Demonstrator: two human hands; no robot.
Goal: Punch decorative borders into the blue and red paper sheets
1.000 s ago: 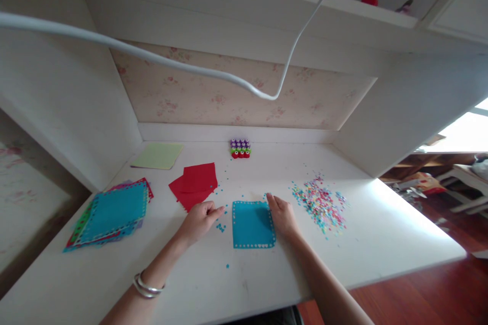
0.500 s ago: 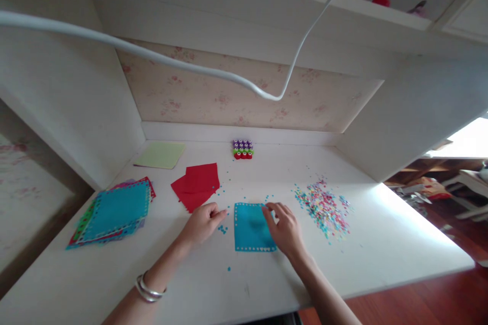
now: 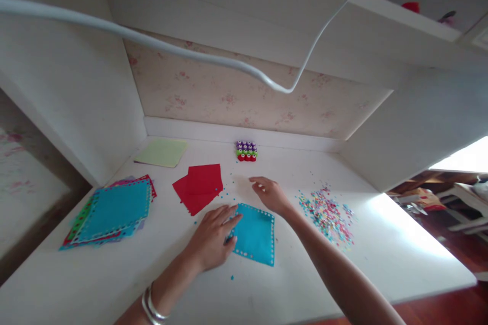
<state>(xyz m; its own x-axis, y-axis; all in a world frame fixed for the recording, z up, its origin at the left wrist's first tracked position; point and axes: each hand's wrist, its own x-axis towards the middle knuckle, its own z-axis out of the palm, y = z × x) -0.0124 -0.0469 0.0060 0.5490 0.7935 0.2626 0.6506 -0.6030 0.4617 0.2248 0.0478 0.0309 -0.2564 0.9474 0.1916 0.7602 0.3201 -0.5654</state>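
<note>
A blue paper square [image 3: 255,233] with small holes punched along its edges lies slightly turned on the white table. Over its left edge rests my left hand [image 3: 213,237], fingers spread, palm down. My right hand [image 3: 270,196] hovers beyond the sheet's far edge, its fingers loosely bent and pointing left, with nothing visible in them. Small purple, green and red craft punches [image 3: 247,151] stand in a tight block near the back wall, farther off than my right hand. A few blue paper bits [image 3: 232,278] are scattered around the sheet.
Two red paper sheets [image 3: 204,183] overlap left of centre. At far left is a stack of hole-edged coloured sheets [image 3: 120,210]; pale green paper [image 3: 162,153] lies behind. Multicoloured confetti [image 3: 328,216] spreads at right. A white cable [image 3: 213,57] hangs across the upper view.
My left hand has opened and moved right onto the sheet's left edge. My right hand has left the sheet and reached farther back. The sheet has turned.
</note>
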